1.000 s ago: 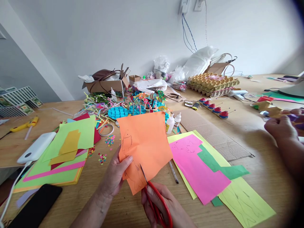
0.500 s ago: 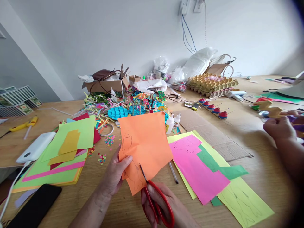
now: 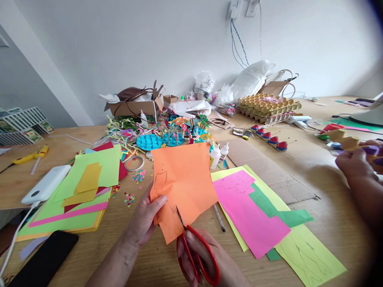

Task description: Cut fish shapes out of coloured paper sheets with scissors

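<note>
An orange sheet of paper (image 3: 188,179) with pencil-like drawn outlines is held up over the table. My left hand (image 3: 146,215) pinches its left edge, thumb on the front. My right hand (image 3: 206,255) is closed on red-handled scissors (image 3: 214,259), whose blades point up and left over the lower part of the sheet, near the drawn lines. Right of the sheet lies pink paper (image 3: 248,215) with small drawings, on green and yellow-green sheets (image 3: 311,255). A pen (image 3: 219,218) rests between the sheet and the pink paper.
At the left are stacked coloured papers (image 3: 98,171), a white power bank (image 3: 46,183) and a black phone (image 3: 48,259). Behind stand glue bottles (image 3: 214,156), blue craft pieces (image 3: 149,141) and egg trays (image 3: 267,105). Another person's hand (image 3: 353,163) holds a painted carton piece at the right.
The view has shifted very slightly. My hands, the sheet and the scissors stay almost the same. The other person's hand at the right has moved a little.
</note>
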Demonstrator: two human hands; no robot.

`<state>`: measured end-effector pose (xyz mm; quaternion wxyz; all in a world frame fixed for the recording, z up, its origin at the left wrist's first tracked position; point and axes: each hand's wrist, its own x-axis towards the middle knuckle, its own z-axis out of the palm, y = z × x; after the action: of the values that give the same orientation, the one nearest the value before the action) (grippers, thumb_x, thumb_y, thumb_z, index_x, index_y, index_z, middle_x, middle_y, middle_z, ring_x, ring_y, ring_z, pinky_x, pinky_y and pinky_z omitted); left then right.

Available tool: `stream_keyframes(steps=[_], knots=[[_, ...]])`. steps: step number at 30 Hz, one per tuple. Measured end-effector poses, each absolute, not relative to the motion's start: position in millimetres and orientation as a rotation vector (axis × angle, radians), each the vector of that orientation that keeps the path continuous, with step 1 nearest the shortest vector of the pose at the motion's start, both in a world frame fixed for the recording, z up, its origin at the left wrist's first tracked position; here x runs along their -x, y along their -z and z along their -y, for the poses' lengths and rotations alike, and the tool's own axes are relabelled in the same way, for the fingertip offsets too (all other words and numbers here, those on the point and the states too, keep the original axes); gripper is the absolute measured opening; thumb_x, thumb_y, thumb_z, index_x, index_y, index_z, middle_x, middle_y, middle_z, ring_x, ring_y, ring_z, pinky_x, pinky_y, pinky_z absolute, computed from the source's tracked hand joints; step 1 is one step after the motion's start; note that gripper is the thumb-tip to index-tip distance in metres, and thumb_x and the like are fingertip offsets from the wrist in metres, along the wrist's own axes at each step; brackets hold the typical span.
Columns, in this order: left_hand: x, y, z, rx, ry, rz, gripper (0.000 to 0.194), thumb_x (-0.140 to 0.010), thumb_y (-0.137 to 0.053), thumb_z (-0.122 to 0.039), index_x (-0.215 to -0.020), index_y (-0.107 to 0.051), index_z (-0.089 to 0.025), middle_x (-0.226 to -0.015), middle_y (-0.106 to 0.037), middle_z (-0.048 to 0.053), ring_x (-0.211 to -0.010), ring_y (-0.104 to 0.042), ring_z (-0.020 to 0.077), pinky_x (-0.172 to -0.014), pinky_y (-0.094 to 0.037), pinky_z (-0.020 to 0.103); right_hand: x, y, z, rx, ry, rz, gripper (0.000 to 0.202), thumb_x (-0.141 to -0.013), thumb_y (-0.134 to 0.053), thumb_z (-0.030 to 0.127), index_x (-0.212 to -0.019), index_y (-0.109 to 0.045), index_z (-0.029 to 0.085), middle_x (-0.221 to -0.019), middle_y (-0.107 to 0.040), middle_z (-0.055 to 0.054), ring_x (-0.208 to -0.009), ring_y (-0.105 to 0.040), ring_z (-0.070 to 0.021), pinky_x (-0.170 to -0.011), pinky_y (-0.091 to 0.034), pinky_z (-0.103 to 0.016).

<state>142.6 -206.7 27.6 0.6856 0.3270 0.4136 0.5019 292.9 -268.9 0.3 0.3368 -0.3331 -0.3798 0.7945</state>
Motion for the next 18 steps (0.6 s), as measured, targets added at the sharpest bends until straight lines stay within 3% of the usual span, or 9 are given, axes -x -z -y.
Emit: stream_keyframes(steps=[8,15,18], knots=[[-137.0,-24.3,203.6,-0.715,-1.138,-0.974,0.051,-0.067,-0.068,-0.024,-0.117,-0.056,-0.023,-0.092,-0.073,0.004,-0.074,-0.068,0.0227,-0.063,-0.052,0.030,-306.8,-5.6,273.1,1.029,-2.127,1.109,0.051,-0.077,-0.044,0.063,-0.072,-0.054,0.013,-0.045,-0.048,0.003,-0.038,-0.040,-0.0060,-0.038,-0.026,-0.016],[-142.2,-26.7,206.0,-0.640,-1.168,-1.012,0.020,-0.068,-0.068,-0.030,-0.085,-0.068,-0.019,-0.082,-0.074,0.004,-0.078,-0.068,0.0234,-0.063,-0.052,0.029,-314.6,-14.5,270.9,1.150,-2.038,1.244,0.051,-0.079,-0.041,0.062,-0.074,-0.054,0.014,-0.043,-0.048,0.004,-0.036,-0.040,-0.0064,-0.036,-0.026,-0.016],[-143.4,-27.3,208.5,-0.613,-1.177,-0.941,0.018,-0.072,-0.065,-0.029,-0.086,-0.069,-0.019,-0.083,-0.074,0.003,-0.082,-0.068,0.0227,-0.069,-0.052,0.030,-309.7,-10.4,270.8,1.094,-2.042,1.212,0.050,-0.079,-0.041,0.062,-0.073,-0.053,0.014,-0.043,-0.048,0.004,-0.035,-0.041,-0.0062,-0.036,-0.027,-0.016]])
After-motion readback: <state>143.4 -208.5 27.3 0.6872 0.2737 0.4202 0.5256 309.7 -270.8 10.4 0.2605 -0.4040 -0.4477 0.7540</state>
